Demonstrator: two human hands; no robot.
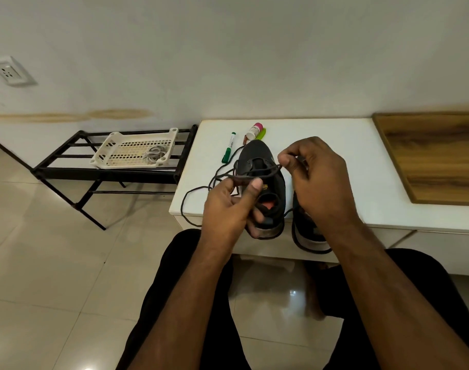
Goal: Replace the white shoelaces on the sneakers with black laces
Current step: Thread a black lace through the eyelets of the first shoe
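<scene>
Both bare forearms reach forward from the seated person's black-clad lap toward the near edge of the white counter (334,156). Left hand (229,206) pinches a stretch of thin black lace (257,174) between thumb and forefinger, its other fingers curled under the heel of the dark low-top sneaker (264,182). Right hand (318,177) pinches the lace's other end just beside the eyelets, fingers bent. That sneaker runs lengthwise away from the person, toe toward the wall, heel over the counter's near edge; slack lace loops off the left edge. A second dark sneaker (308,231) sits just right of it, mostly hidden by the right wrist. Beyond the toe lie a green marker (229,147), a small pink-capped white bottle (254,130) and a yellow-green object (261,134). A wooden board (436,156) covers the right end. Left of the counter, a black metal rack (107,169) carries a white perforated plastic tray (131,150) holding coiled white laces (154,154).
</scene>
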